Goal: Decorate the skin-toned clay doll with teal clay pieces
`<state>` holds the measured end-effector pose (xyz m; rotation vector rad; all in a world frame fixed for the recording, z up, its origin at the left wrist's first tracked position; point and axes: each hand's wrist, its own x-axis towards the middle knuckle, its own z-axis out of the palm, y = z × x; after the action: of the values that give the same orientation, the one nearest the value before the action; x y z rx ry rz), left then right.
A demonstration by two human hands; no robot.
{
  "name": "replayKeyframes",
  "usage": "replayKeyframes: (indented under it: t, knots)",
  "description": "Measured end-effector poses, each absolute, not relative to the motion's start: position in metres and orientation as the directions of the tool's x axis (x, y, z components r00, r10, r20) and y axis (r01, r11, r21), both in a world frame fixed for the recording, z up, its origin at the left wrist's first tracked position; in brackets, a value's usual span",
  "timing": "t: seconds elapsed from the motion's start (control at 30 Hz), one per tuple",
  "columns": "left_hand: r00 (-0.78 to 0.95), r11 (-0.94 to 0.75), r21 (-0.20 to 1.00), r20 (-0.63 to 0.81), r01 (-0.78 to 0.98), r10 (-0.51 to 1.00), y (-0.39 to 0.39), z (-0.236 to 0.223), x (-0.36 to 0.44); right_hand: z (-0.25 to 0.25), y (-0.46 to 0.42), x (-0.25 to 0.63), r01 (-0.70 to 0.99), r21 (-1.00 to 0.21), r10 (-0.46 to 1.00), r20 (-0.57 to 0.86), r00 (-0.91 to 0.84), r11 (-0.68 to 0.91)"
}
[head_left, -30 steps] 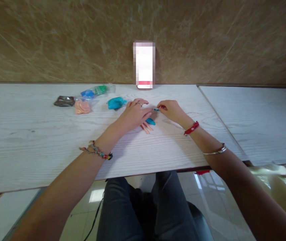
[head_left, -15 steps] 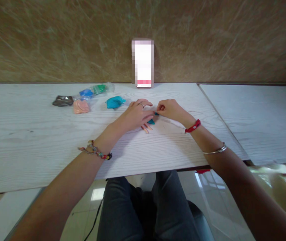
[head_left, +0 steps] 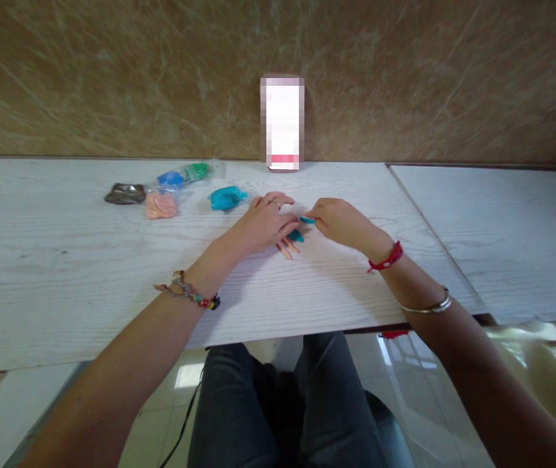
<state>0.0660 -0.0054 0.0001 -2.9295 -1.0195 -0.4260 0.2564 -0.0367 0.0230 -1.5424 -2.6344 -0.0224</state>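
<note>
My left hand [head_left: 274, 224] lies palm down on the table, fingers stretched out and apart, partly covering a small modelling-clay shape. Out from under its fingertips shows a teal clay part [head_left: 296, 236], with thin peach clay strips [head_left: 288, 248] just below it. To the right, my right hand [head_left: 339, 221] has its fingers closed in a pinch at the end of a small teal clay piece [head_left: 306, 220], which lies close to the left fingertips. The rest of the shape is hidden beneath the left hand.
A wrapped teal clay lump [head_left: 227, 197] sits left of my hands. Farther left are bagged clay packs: peach [head_left: 161, 205], blue [head_left: 171, 179], green [head_left: 197, 171] and dark brown [head_left: 125, 194]. A phone [head_left: 282, 123] with a blurred screen leans against the marbled wall [head_left: 112, 78].
My right hand has turned and shifted slightly right and toward me, so more of the small teal piece shows. The left hand stays nearly still; the whole view shifts a little.
</note>
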Motion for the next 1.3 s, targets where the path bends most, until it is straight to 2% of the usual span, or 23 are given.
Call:
replayKeyframes:
  t: [0.2,0.33,0.63,0.9,1.3]
  knots:
    - [0.751,-0.801,0.035,0.324,0.598,0.575,-0.007,-0.001,0.065,0.017,-0.042,0.252,0.83,0.159,0.837,0.033,-0.546,0.535]
    - [0.766,-0.811,0.044,0.303,0.583,0.567,-0.009,0.002,0.066,0.014,-0.042,0.25,0.818,0.214,0.831,0.041,-0.554,0.534]
    - [0.772,-0.805,0.041,0.255,0.592,0.582,-0.005,-0.005,0.063,0.021,-0.047,0.257,0.806,0.199,0.817,0.04,-0.575,0.557]
    - [0.773,-0.806,0.039,0.26,0.591,0.579,-0.006,-0.003,0.061,0.02,-0.049,0.255,0.775,0.252,0.801,0.0,-0.599,0.58]
    - [0.793,-0.823,0.009,0.261,0.568,0.55,-0.006,-0.004,0.06,0.028,-0.047,0.26,0.783,0.186,0.797,0.002,-0.605,0.594]
